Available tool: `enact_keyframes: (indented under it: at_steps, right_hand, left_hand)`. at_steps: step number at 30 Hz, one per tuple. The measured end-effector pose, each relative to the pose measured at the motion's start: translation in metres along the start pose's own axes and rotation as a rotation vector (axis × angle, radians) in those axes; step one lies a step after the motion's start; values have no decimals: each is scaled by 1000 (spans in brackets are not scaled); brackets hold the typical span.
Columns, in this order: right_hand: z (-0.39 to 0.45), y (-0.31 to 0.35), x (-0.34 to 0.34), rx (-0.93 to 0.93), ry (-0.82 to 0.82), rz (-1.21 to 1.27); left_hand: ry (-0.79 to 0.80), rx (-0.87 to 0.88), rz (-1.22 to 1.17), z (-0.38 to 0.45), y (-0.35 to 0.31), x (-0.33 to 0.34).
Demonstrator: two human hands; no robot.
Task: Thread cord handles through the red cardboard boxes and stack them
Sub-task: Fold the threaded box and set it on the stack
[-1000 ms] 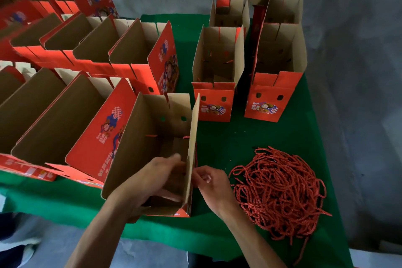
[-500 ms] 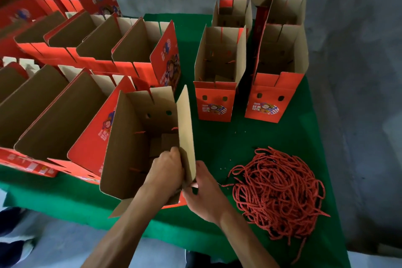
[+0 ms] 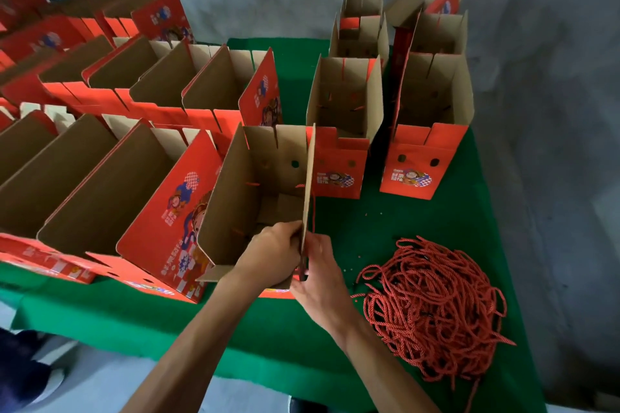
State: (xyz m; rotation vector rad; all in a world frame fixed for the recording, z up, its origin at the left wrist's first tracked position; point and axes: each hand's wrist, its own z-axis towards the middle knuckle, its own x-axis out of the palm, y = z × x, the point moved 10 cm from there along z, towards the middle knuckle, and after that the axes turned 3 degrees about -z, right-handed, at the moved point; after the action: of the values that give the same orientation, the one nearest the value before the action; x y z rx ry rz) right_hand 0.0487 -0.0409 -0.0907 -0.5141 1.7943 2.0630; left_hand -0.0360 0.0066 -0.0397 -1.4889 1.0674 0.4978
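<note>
Near the front edge of the counter [image 3: 436, 221]: the open box [image 3: 255, 198] I am working on stands with its right wall edge-on to my view.
Left grip: my left hand [image 3: 271, 253] is inside the box, fingers curled against the inner face of that wall, pinching it low down.
Right grip: my right hand [image 3: 322, 265] is just outside the same wall, fingers curled; I judge it pinches the cord [image 3: 313, 211], though the fingertips are hidden behind the cardboard.
Cord: a red strand runs up the outer face of the wall from my right hand toward an upper hole, where a red end shows on the inside.
Supply: the cord pile [image 3: 432, 305] lies toward the front right corner, well apart from the box.
Finished boxes [image 3: 345, 131]: two nested rows stand toward the back right of the counter.
Waiting boxes [image 3: 110, 184]: nested rows fill the left side.
Step in hand, my judgement: feed the free end through the lower hole.
How to do it well: brace the wall from inside, keep the cord untwisted, push the tip straight, then pull from within until the stopper seats.
</note>
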Motion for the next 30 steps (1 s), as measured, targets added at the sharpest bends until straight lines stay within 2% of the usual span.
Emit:
enact_keyframes:
  at_steps: [6,11,15,19,22,23,25,27,29,30]
  right_hand:
    - [15,-4,6,58,0,-194]
    - [17,-4,15,30,65,-338]
    - [23,0,22,-27,44,-413]
    - [24,3,30,-36,0,-430]
    - [23,4,34,-21,-102,-561]
    - [21,0,38,20,-107,-549]
    - [18,-7,51,104,3,-480]
    - [19,-7,53,100,-30,-428]
    - [22,-4,51,71,-70,-355]
    - [23,3,46,30,-108,-413]
  left_hand:
    - [-13,42,-35,-6,-6,-11]
    - [-47,75,107,-18,-9,-12]
    - [-99,4,-38,-21,-2,-17]
    - [-14,-29,-182,-17,2,-19]
    - [-5,-32,-156,-19,8,-22]
    - [-2,-32,-136,-20,10,-21]
    - [15,-30,-138,-24,13,-21]
    - [17,14,-171,-27,10,-27]
    - [-106,95,-123,-31,8,-48]
    - [-218,136,-49,-34,8,-65]
